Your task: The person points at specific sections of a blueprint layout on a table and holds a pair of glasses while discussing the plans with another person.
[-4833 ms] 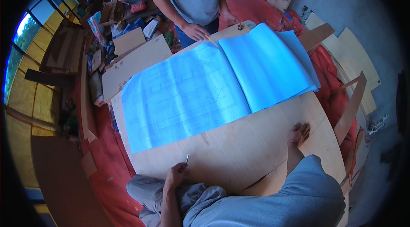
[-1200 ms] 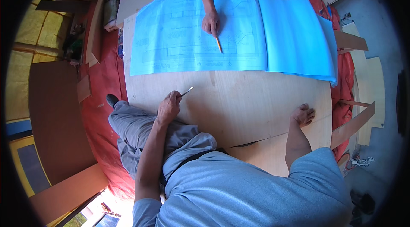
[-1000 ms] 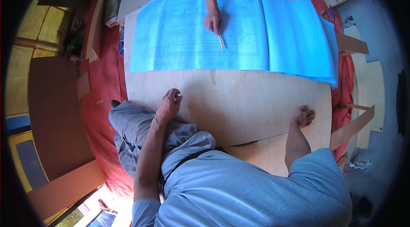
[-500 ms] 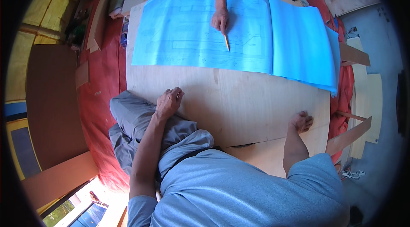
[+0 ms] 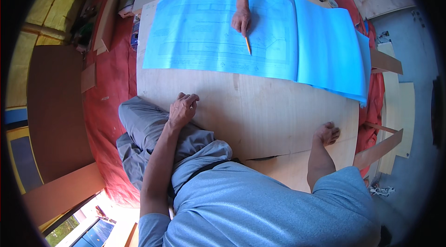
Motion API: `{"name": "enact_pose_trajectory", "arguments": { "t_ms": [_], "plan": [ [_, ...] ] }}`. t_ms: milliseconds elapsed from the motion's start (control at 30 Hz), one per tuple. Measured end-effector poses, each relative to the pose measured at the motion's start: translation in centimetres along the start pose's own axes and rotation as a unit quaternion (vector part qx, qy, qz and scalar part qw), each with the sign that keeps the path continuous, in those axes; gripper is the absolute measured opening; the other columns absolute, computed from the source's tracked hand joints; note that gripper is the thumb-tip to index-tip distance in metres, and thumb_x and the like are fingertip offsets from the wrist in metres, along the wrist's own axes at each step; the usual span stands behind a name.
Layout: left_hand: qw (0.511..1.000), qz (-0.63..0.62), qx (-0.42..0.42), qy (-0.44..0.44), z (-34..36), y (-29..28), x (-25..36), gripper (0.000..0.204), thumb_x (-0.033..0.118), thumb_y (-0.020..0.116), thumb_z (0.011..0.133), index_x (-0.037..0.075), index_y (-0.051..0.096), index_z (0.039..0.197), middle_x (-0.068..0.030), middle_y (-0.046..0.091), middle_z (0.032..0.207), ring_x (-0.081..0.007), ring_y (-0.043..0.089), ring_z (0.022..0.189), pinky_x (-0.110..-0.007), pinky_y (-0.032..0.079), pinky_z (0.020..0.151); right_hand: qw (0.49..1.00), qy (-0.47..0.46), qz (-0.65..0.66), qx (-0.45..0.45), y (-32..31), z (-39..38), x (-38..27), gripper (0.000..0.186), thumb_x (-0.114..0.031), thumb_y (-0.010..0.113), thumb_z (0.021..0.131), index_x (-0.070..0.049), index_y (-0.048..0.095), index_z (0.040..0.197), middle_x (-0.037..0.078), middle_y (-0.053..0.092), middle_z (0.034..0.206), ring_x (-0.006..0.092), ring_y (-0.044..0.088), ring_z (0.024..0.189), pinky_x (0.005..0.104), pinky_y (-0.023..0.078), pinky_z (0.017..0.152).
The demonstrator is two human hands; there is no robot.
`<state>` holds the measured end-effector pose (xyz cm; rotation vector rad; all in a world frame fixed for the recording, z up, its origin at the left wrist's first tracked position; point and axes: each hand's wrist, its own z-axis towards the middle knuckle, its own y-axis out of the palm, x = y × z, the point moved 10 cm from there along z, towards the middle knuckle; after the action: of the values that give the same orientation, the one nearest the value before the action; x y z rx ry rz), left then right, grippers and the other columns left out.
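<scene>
A large pale plywood board (image 5: 260,107) lies in front of me. My left hand (image 5: 182,109) rests on its near left edge with the fingers loosely curled; nothing shows in it. At the right, my right hand (image 5: 327,133) leans on the board with its fingers folded under, holding nothing. Big blue drawing sheets (image 5: 195,38) cover the far half of the board. Another person's hand (image 5: 241,17) reaches in from the far side and points an orange pencil (image 5: 247,45) at the drawing.
A red tarp (image 5: 109,93) covers the floor to the left of the board. A dark brown panel (image 5: 51,107) lies further left. Cut plywood pieces (image 5: 388,0) and strips (image 5: 377,151) lie at the right. My grey-trousered leg (image 5: 144,128) sits by the board's left edge.
The thin stick that poked out of my left hand a second ago is no longer seen; the hand has curled and settled on the board. The other person's pencil hand stays on the drawing.
</scene>
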<state>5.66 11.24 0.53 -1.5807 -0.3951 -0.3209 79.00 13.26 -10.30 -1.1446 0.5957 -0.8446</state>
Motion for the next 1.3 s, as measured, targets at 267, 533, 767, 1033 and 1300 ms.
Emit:
{"name": "enact_pose_trajectory", "arguments": {
  "t_ms": [267,533,767,1033,1300],
  "plan": [
    [1.000,-0.003,0.020,0.002,0.1,-0.3,0.1,0.015,0.010,0.061,0.093,0.015,0.067,0.106,-0.0046,0.076,0.093,-0.0312,0.070,0.096,-0.046,0.058,0.075,1.000,0.001,-0.002,0.012,-0.6,0.0,-0.3,0.075,-0.058,0.031,0.105,-0.003,0.051,0.151,0.016,0.051,0.155,0.0310,0.044,0.144,0.0484,0.031,0.117],
    [0.999,-0.047,-0.003,-0.023,0.0,0.1,-0.8,0.022,0.006,0.057,0.094,0.014,0.064,0.113,-0.0098,0.072,0.086,-0.0338,0.070,0.089,-0.049,0.056,0.073,1.000,0.000,-0.011,0.029,0.5,0.5,0.5,0.077,-0.061,0.032,0.103,-0.004,0.050,0.152,0.013,0.050,0.155,0.0283,0.042,0.146,0.0471,0.030,0.120],
    [0.999,-0.003,0.033,-0.005,0.3,-0.6,-0.3,0.009,0.015,0.063,0.099,0.013,0.066,0.107,-0.0121,0.072,0.083,-0.0351,0.069,0.082,-0.050,0.055,0.072,1.000,-0.002,-0.006,0.022,0.8,0.5,0.6,0.075,-0.059,0.032,0.104,-0.003,0.054,0.149,0.015,0.051,0.155,0.0304,0.044,0.145,0.0484,0.032,0.118],
    [0.998,0.029,0.047,-0.011,0.1,-0.6,-0.8,0.013,0.014,0.067,0.095,0.012,0.067,0.107,-0.0090,0.072,0.081,-0.0320,0.069,0.080,-0.049,0.052,0.074,0.999,-0.015,-0.011,0.034,0.0,0.3,0.0,0.073,-0.057,0.032,0.105,-0.002,0.054,0.148,0.016,0.051,0.154,0.0323,0.047,0.143,0.0488,0.036,0.116],
    [1.000,0.002,0.007,-0.009,0.1,0.1,-1.1,0.034,0.003,0.068,0.076,0.015,0.067,0.108,0.0005,0.071,0.079,-0.0265,0.069,0.084,-0.046,0.052,0.076,1.000,-0.001,-0.014,0.001,-0.6,0.2,0.0,0.075,-0.059,0.031,0.104,-0.004,0.051,0.151,0.013,0.049,0.156,0.0291,0.043,0.146,0.0471,0.031,0.119]
  ]
}}
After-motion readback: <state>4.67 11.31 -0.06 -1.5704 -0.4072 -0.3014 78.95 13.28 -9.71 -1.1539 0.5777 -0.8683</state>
